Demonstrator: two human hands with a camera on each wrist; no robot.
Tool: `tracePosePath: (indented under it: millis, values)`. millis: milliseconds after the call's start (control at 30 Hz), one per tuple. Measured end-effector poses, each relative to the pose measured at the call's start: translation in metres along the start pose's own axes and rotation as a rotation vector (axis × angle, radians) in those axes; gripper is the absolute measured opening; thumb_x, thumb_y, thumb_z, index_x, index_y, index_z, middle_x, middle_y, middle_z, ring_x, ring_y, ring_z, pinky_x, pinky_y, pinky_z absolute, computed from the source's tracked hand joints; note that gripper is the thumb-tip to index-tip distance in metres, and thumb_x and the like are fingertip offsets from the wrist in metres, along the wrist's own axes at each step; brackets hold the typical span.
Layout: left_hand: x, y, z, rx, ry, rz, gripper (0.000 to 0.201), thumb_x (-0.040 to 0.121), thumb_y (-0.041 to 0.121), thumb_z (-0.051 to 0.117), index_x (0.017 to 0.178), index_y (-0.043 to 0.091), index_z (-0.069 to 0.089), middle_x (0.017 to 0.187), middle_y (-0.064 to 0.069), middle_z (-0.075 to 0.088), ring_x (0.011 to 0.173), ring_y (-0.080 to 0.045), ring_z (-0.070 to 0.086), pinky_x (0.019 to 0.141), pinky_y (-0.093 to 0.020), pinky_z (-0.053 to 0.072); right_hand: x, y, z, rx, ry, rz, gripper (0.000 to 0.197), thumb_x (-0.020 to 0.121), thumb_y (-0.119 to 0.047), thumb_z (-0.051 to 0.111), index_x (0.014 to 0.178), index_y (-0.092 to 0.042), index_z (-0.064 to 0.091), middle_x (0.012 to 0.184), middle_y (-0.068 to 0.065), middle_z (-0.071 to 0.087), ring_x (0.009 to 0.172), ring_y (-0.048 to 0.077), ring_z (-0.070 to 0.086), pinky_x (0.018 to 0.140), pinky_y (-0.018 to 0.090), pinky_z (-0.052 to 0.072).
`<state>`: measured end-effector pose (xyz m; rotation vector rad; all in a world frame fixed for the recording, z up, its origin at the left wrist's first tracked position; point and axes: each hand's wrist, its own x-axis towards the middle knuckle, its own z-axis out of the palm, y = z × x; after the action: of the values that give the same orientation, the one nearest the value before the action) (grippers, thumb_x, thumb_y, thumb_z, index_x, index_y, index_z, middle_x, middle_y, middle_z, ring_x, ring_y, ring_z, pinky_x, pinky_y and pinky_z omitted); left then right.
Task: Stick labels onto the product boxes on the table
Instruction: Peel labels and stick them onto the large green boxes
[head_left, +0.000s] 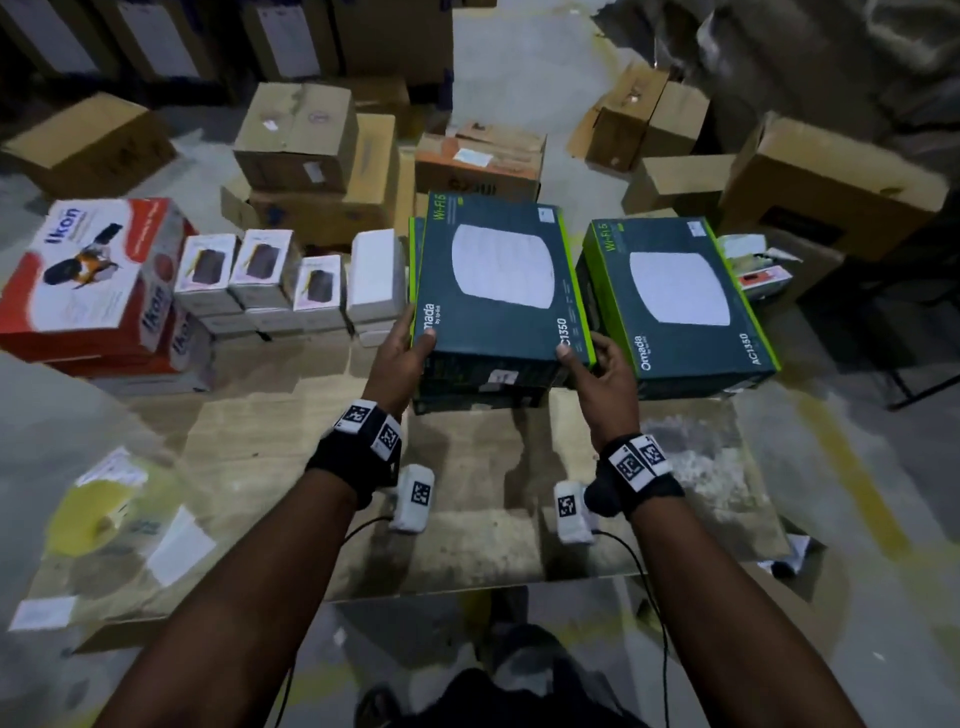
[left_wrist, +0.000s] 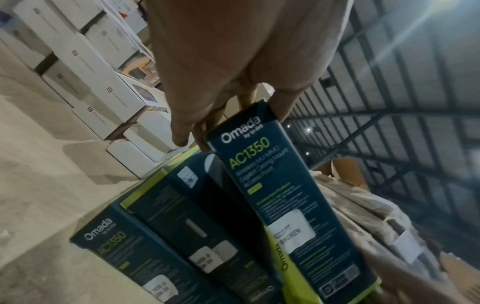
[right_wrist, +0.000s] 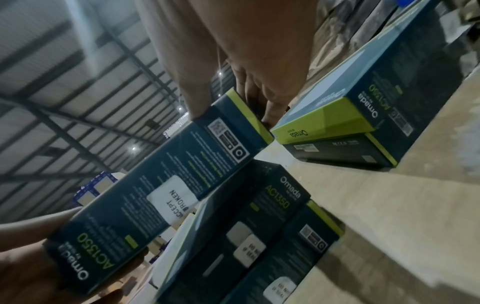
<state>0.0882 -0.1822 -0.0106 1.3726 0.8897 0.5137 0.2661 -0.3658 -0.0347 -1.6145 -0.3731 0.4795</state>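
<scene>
At centre frame in the head view, both hands hold the top Omada box (head_left: 501, 280) by its near corners. The left hand (head_left: 402, 358) has its thumb on the lid and fingers curled under; the right hand (head_left: 605, 371) pinches the opposite corner. The box is tilted up off the stack of matching boxes (left_wrist: 166, 222) beneath it.

- A white label (right_wrist: 171, 200) is already stuck on the held box's near side wall; the boxes below also carry labels.
- Risk: the grip is on corners only, so the box could pivot and slip, knocking the stack out of line.
- Risk: the second Omada stack (head_left: 680, 301) sits just to the right, so a wide swing may clip it.
- Loose white labels (head_left: 179, 551) lie at lower left on the tabletop (head_left: 478, 467), well apart from both hands.
</scene>
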Motion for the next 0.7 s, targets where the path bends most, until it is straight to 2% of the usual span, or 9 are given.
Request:
tracePosePath:
  millis: [67, 167, 300, 467, 600, 700]
  values:
    - [0.009, -0.004, 0.008, 0.080, 0.015, -0.001, 0.069, 0.091, 0.052, 0.057, 0.152, 0.031, 0.035, 0.146, 0.007, 0.052, 0.132, -0.013, 0.051, 0.115, -0.040, 0.038, 0.023, 0.010, -0.001, -0.042, -0.032, -0.011, 0.052, 0.086, -0.042, 0.078, 0.128, -0.020, 0.058, 0.123, -0.004, 0.070, 0.115, 0.013, 0.066, 0.098, 0.044, 0.055]
    - [0.015, -0.007, 0.017, 0.087, 0.074, 0.022, 0.054, 0.103, 0.035, 0.050, 0.153, 0.031, 0.030, 0.141, 0.011, 0.048, 0.128, -0.011, 0.049, 0.110, -0.031, 0.039, 0.044, 0.023, 0.002, -0.098, -0.091, -0.031, 0.060, 0.083, -0.059, 0.074, 0.131, -0.028, 0.056, 0.131, -0.008, 0.065, 0.125, 0.011, 0.059, 0.104, 0.047, 0.051]
    - [0.018, -0.027, 0.018, 0.076, 0.141, 0.020, 0.055, 0.105, 0.025, 0.047, 0.155, 0.027, 0.026, 0.142, 0.010, 0.045, 0.132, -0.014, 0.046, 0.109, -0.030, 0.039, 0.053, 0.033, 0.010, -0.133, -0.154, -0.038, 0.065, 0.086, -0.060, 0.069, 0.138, -0.026, 0.051, 0.136, -0.007, 0.062, 0.128, 0.011, 0.057, 0.106, 0.047, 0.049]
    - [0.019, -0.036, 0.015, 0.117, 0.175, -0.017, 0.059, 0.104, 0.028, 0.048, 0.157, 0.028, 0.020, 0.140, 0.015, 0.040, 0.127, -0.008, 0.043, 0.104, -0.025, 0.035, 0.047, 0.043, 0.017, -0.149, -0.160, -0.035, 0.063, 0.088, -0.056, 0.068, 0.142, -0.029, 0.048, 0.140, -0.010, 0.059, 0.131, 0.009, 0.054, 0.108, 0.047, 0.047]
    - [0.020, -0.044, 0.011, 0.126, 0.169, -0.003, 0.061, 0.103, 0.031, 0.050, 0.157, 0.031, 0.020, 0.143, 0.012, 0.042, 0.132, -0.014, 0.044, 0.110, -0.032, 0.036, 0.044, 0.044, 0.015, -0.149, -0.143, -0.060, 0.063, 0.087, -0.055, 0.069, 0.142, -0.028, 0.049, 0.138, -0.010, 0.060, 0.129, 0.010, 0.056, 0.105, 0.046, 0.050]
    - [0.019, -0.049, 0.008, 0.180, 0.167, -0.032, 0.070, 0.095, 0.049, 0.053, 0.156, 0.036, 0.021, 0.149, 0.007, 0.044, 0.133, -0.018, 0.046, 0.114, -0.041, 0.038, 0.044, 0.045, 0.012, -0.167, -0.138, -0.076, 0.061, 0.088, -0.051, 0.070, 0.141, -0.026, 0.052, 0.138, -0.010, 0.061, 0.129, 0.008, 0.056, 0.106, 0.045, 0.050]
